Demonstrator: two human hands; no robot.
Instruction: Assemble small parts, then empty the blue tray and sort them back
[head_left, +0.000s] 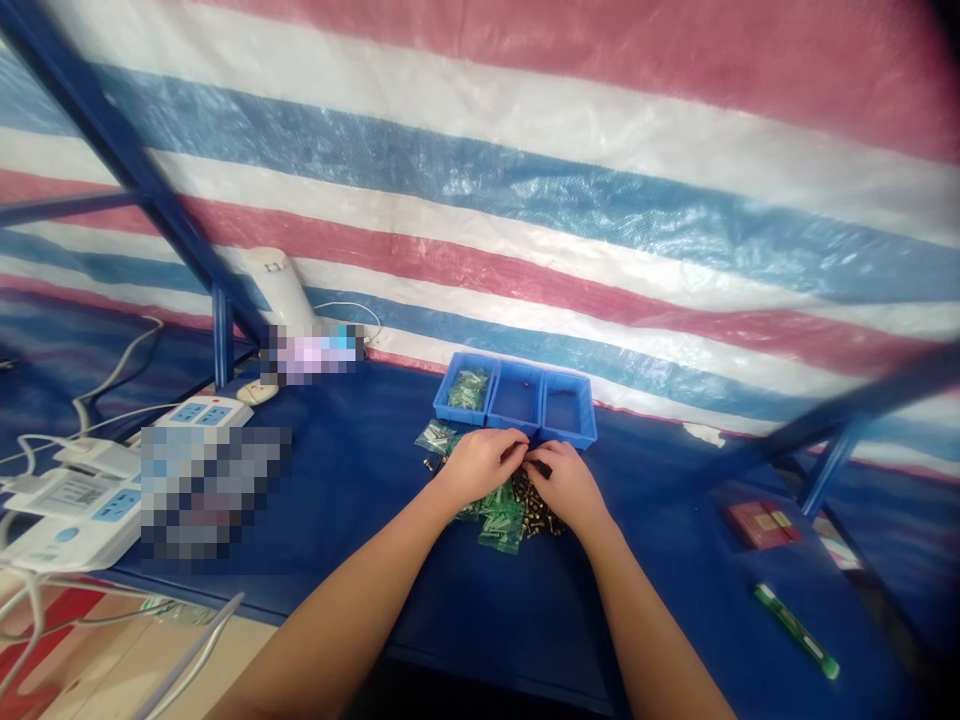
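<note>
My left hand [484, 462] and my right hand [562, 478] come close together in front of the blue bins, fingertips nearly meeting. Fingers on both are pinched, and whatever lies between them is too small to make out. Just below my right hand is a pile of brass-coloured screws [541, 515]. Small clear packets with a green tint [501, 522] lie under and in front of my left hand. Another packet with pale pieces [436, 436] sits beyond it, with a loose screw [428, 465] nearby. The left bin [442, 402] holds more packets.
The middle bin [517, 385] and right bin [568, 405] adjoin it. A white power strip [112, 540] with cables occupies the left side. At right are a red box [761, 524] and a green tube-like pack [796, 632]. Blue frame posts [161, 215] flank the table.
</note>
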